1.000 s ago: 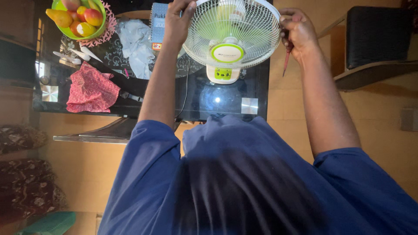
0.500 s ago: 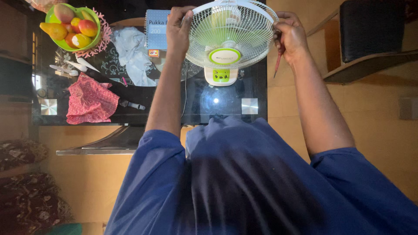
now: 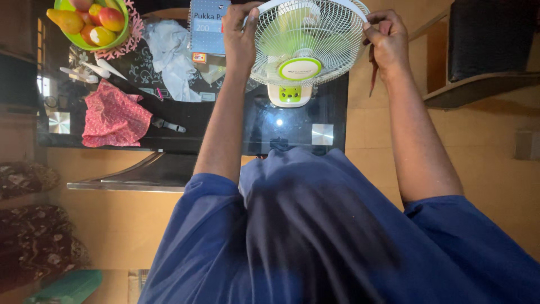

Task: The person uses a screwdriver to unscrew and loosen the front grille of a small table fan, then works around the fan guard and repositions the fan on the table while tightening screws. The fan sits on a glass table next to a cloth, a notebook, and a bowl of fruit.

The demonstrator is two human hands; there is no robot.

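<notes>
Holding the small white and green fan [image 3: 306,53] on both sides, the person keeps it standing on the dark shiny surface [image 3: 214,121]. The left hand [image 3: 241,36] is curled shut on the fan's wire cage at 9 o'clock. The right hand [image 3: 388,42] pinches the cage rim at 3 o'clock, and it also holds a thin reddish tool [image 3: 373,76] that hangs down from the fist.

The fan sits close to the near edge of the surface. I think it could tip or slide off if one hand lets go, because it is tall and light on a small base. A finger could get pinched in the thin wires. The tool could slip out of the busy right hand, since that hand is doing two jobs at once.

From the fan, a blue notebook [image 3: 207,25] lies at 9 o'clock, touching the left hand's side of the view. A white crumpled cloth [image 3: 169,53] lies further on at 9 o'clock. A green bowl of fruit [image 3: 93,22] sits far off at 9 o'clock, and a red spotted cloth [image 3: 112,118] lies at 8 o'clock.

The top of the fan is cut off by the picture edge. The tool's tip is too thin to make out. The person's blue shirt [image 3: 315,236] hides the floor below.
</notes>
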